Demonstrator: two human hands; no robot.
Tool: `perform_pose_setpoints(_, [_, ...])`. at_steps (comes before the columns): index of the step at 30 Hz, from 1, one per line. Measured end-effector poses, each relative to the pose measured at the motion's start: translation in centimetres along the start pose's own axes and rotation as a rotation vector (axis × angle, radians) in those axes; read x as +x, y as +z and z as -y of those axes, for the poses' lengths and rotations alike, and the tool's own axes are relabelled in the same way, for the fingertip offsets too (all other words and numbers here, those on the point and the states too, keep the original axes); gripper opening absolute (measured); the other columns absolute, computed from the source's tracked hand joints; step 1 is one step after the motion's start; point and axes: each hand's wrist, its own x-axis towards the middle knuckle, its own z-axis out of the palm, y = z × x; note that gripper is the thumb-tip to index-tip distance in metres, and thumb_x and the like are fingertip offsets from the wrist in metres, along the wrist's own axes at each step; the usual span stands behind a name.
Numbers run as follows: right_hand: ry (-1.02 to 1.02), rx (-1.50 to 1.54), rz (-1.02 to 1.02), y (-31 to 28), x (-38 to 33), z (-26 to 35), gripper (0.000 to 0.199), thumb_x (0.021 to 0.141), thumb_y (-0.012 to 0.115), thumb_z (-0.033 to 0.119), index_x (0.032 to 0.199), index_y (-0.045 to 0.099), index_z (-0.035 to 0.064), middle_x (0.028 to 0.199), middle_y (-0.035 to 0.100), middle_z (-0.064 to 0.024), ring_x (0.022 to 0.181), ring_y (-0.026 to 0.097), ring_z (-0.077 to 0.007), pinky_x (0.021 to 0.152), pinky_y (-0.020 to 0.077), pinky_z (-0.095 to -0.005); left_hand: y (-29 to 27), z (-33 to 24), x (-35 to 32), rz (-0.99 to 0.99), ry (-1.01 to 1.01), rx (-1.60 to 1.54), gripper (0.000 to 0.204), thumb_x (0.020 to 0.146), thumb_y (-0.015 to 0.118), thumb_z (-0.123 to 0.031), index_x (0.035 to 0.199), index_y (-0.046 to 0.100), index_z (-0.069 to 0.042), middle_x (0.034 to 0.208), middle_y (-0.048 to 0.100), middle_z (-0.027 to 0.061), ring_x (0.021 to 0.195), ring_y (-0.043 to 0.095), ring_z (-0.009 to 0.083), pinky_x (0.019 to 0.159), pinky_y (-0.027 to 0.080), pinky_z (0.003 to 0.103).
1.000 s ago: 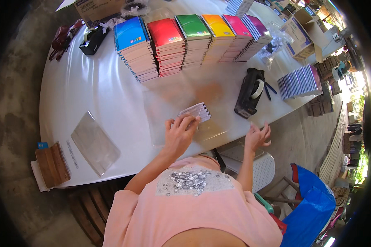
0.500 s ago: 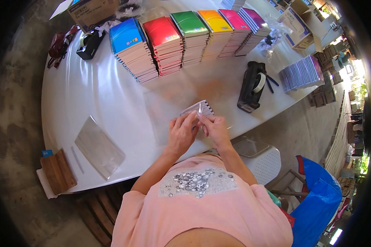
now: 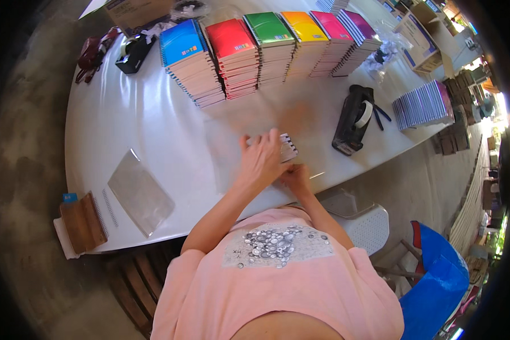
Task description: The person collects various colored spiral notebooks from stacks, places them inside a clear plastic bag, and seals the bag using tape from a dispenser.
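Observation:
A small spiral-bound notebook [image 3: 289, 148] in white and black lies on the table at the near middle, mostly covered. My left hand [image 3: 259, 161] rests over it, fingers spread and stretched away from me. Close beside it, at the notebook's near right corner, my right hand [image 3: 296, 177] is closed with its fingers curled in. What it pinches is hidden; clear plastic film shows around the notebook in the earlier picture. To the right stands a black tape dispenser [image 3: 345, 133] with a roll of tape.
Stacked spiral notebooks stand in a row behind, with blue [image 3: 180, 42], red [image 3: 230, 38], green, yellow, pink and purple covers. Dark pliers [image 3: 382, 117] and another notebook stack [image 3: 422, 106] are at right. Clear plastic sleeves [image 3: 141, 192] lie left, near a brown wooden block [image 3: 82, 224].
My left hand has gone from pinching at the notebook to lying spread over it. My right hand has drawn slightly nearer to me. The whole view has shifted a little.

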Motion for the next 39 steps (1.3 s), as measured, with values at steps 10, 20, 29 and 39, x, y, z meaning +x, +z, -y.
perform_pose_setpoints(10, [-0.094,0.423,0.584,-2.4,2.9,-0.7,0.06,0.076,0.07,0.025,0.129,0.044,0.0089,0.128,0.048,-0.0121,0.115,0.046,-0.0196,0.095,0.0393,-0.0336,2.7,6.3,-3.7,-0.219,0.152,-0.941,0.083,0.064,0.077,-0.013,0.134,0.032,-0.011,0.119,0.052,0.0138,0.12,0.044,0.0289,0.102,0.029,0.046])
perform_pose_setpoints(20, [-0.491,0.117,0.405,-7.1,4.7,8.1,0.074,0.053,0.086,0.016,0.119,0.053,0.0169,0.143,0.032,-0.0109,0.132,0.03,-0.0262,0.106,0.028,-0.041,2.8,2.7,-5.0,-0.378,-0.102,-0.592,0.085,0.052,0.086,-0.026,0.126,0.045,-0.017,0.13,0.047,0.0099,0.13,0.034,0.0318,0.101,0.025,0.05])
perform_pose_setpoints(29, [-0.586,0.019,0.241,-10.6,3.8,9.9,0.052,0.056,0.082,0.011,0.105,0.064,0.0137,0.142,0.034,-0.0092,0.13,0.034,-0.0296,0.104,0.032,-0.0446,-2.4,1.7,-6.2,-0.808,0.14,-0.55,0.066,0.045,0.087,-0.037,0.101,0.064,-0.012,0.124,0.047,0.015,0.119,0.044,0.0282,0.091,0.039,0.042])
perform_pose_setpoints(39, [-0.685,-0.541,0.474,-9.4,2.3,8.2,0.067,0.06,0.078,0.008,0.123,0.055,0.0148,0.134,0.047,-0.003,0.128,0.039,-0.0244,0.108,0.0245,-0.0461,5.3,4.0,-8.3,-0.469,0.086,-0.53,0.091,0.048,0.087,-0.023,0.129,0.049,-0.007,0.132,0.048,0.011,0.119,0.048,0.027,0.097,0.041,0.037])
